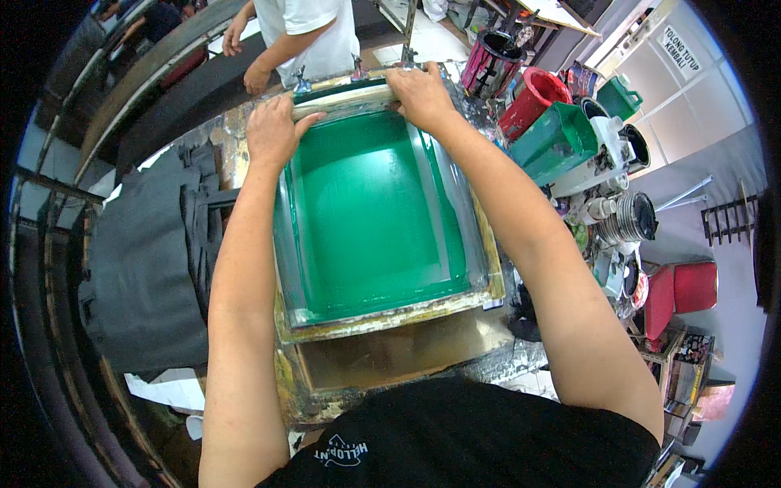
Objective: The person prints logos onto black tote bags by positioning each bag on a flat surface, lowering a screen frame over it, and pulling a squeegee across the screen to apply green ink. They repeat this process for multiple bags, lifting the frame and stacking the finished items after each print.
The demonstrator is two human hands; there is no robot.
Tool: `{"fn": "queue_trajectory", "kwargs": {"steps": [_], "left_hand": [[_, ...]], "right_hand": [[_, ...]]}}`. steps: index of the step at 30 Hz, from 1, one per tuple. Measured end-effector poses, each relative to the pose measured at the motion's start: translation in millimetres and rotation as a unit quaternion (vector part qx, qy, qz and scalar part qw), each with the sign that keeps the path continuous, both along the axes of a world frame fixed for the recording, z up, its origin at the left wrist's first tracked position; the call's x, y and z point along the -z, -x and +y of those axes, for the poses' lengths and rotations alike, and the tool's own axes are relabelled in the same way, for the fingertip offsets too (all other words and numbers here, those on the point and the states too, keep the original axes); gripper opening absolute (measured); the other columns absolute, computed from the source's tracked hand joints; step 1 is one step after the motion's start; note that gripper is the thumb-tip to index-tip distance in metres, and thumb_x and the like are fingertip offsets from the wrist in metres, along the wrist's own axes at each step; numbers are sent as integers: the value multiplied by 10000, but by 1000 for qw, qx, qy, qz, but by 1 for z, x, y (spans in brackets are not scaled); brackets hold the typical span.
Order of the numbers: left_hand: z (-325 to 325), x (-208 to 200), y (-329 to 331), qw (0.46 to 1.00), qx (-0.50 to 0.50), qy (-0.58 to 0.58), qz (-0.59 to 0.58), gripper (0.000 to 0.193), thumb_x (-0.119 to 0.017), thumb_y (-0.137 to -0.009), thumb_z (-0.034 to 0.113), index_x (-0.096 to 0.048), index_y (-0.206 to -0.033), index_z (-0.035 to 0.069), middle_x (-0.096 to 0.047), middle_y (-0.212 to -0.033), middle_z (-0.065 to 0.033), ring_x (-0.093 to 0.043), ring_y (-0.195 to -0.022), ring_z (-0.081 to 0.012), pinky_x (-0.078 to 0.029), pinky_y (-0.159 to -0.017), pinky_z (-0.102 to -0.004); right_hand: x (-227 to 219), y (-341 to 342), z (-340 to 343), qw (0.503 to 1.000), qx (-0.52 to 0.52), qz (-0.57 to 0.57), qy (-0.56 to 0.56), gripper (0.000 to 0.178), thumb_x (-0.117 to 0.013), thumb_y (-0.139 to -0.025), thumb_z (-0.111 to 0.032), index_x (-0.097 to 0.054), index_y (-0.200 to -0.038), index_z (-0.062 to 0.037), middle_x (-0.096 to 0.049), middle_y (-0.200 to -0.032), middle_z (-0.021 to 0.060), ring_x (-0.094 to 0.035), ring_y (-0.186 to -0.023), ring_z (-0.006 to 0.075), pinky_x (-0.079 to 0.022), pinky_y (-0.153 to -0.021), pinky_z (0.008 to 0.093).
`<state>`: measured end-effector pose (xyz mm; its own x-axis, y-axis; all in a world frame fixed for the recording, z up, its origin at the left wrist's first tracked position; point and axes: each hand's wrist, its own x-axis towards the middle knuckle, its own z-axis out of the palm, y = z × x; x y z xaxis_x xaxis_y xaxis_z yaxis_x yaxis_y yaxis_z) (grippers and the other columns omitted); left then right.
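Both my arms reach forward over a wooden-framed printing screen [390, 315] whose mesh [366, 215] is green. At its far end lies a squeegee [346, 101] with a pale wooden handle, set crosswise. My left hand [273, 134] grips its left end, thumb on the near side. Around its right end my right hand [419, 96] is closed. Dark green ink shows behind the handle and along the mesh's sides. The squeegee's blade is hidden. Small clamps [358, 69] stand at the far edge of the frame.
Dark fabric pieces [142, 268] are piled at the left. On the right stand a red container [533, 102], a green jug [557, 142] and several ink-stained tubs. A person in a white shirt [313, 37] stands beyond the far edge. A red chair [675, 297] is farther right.
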<state>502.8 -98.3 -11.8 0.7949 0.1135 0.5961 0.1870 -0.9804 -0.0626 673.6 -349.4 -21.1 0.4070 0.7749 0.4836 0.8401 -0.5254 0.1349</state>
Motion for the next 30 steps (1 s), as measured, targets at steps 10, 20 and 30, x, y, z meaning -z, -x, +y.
{"fn": "queue_trajectory", "kwargs": {"steps": [10,20,30], "left_hand": [[-45,-6,88,999,11,29,31,631,-732,-837,648,-646,-836,22,-657,-863,-138,-657,-826,-365,-514,-750,-466],[-118,-5,206,998,38,47,36,603,-794,-764,615,-578,-794,54,-577,-799,-115,-594,-760,-332,-468,-700,-447],[-167,-13,280,995,42,78,40,591,-803,-755,595,-542,-777,65,-525,-792,-111,-533,-762,-332,-433,-712,-447]], "right_hand": [[-14,91,-48,997,1,65,52,369,-769,-794,-117,-581,-1111,-110,-720,-1054,84,-691,-1039,297,-403,-1020,536],[-27,218,-129,993,4,93,77,361,-751,-791,-120,-572,-1104,-98,-679,-969,63,-667,-979,284,-403,-1011,509],[-35,293,-174,993,2,108,56,239,-618,-871,-67,-585,-1107,-91,-643,-943,82,-639,-967,272,-418,-1006,509]]}}
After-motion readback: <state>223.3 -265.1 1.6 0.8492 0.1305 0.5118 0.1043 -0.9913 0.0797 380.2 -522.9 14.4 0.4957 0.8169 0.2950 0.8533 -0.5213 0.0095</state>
